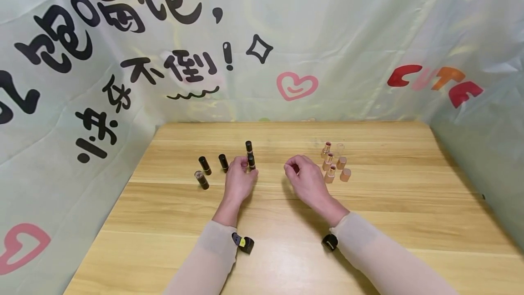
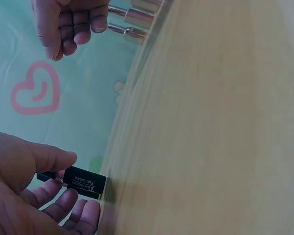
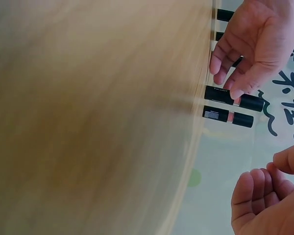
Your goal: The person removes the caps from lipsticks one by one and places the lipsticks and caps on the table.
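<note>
Two black lipstick tubes with pink bands stand upright near the table's middle, a rear tube [image 1: 249, 146] and a front tube [image 1: 251, 163]. Beside the front one is my left hand [image 1: 239, 177]; in the left wrist view its thumb and fingers spread loosely around the lettered tube [image 2: 85, 182], with a gap at the thumb. The right wrist view shows that thumb's tip over the pink band of a tube [image 3: 218, 94]; whether it touches cannot be told. Over the table to the right hovers my right hand [image 1: 304, 179], fingers loosely bent, nothing visible in them.
On the left stand more black tubes [image 1: 204, 165], one with a patterned top [image 1: 201, 180]. Right of my right hand are uncapped rose-gold lipsticks [image 1: 330, 175], pinkish caps [image 1: 345, 175] and a clear piece [image 1: 340, 149]. A printed cloth [image 1: 348, 35] walls the table's back and sides.
</note>
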`<action>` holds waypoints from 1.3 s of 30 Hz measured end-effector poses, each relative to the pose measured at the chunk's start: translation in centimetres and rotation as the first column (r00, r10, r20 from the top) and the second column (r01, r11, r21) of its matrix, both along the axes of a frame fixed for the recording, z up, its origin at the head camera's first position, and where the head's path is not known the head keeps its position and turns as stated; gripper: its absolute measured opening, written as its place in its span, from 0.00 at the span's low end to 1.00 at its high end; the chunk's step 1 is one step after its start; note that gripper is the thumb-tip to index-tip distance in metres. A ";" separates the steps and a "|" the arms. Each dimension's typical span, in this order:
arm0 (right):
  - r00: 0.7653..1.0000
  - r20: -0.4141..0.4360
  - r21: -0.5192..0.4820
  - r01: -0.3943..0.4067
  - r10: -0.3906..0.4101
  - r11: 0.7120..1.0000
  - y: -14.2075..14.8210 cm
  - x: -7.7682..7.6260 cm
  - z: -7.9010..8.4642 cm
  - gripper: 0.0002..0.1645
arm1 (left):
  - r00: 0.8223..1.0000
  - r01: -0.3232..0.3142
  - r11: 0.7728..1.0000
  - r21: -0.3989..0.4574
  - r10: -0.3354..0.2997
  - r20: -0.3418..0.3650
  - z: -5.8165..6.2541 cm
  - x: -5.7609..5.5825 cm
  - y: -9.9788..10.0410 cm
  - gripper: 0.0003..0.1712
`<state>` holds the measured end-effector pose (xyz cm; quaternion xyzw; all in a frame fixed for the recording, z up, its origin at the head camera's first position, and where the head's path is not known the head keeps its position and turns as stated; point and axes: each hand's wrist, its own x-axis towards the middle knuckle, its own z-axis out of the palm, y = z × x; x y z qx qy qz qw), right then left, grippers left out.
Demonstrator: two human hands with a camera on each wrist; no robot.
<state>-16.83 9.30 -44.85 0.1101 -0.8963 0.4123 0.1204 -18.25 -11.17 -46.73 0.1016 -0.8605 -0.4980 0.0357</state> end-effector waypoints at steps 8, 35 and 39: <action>1.000 0.009 0.009 -0.009 0.009 1.000 -0.2 0.0 -0.1 0.06 | 1.000 -0.004 1.000 -0.022 0.003 -0.004 -0.1 -0.4 -0.1 0.25; 0.999 0.012 -0.031 -0.036 0.036 0.999 -0.1 -0.2 1.7 0.10 | 0.994 0.058 0.998 0.024 -0.056 -0.099 2.4 0.7 1.8 0.14; 0.996 0.048 -0.067 -0.078 0.081 0.995 -0.3 0.0 2.2 0.17 | 0.984 0.118 0.993 -0.015 -0.119 -0.131 3.1 1.3 2.8 0.13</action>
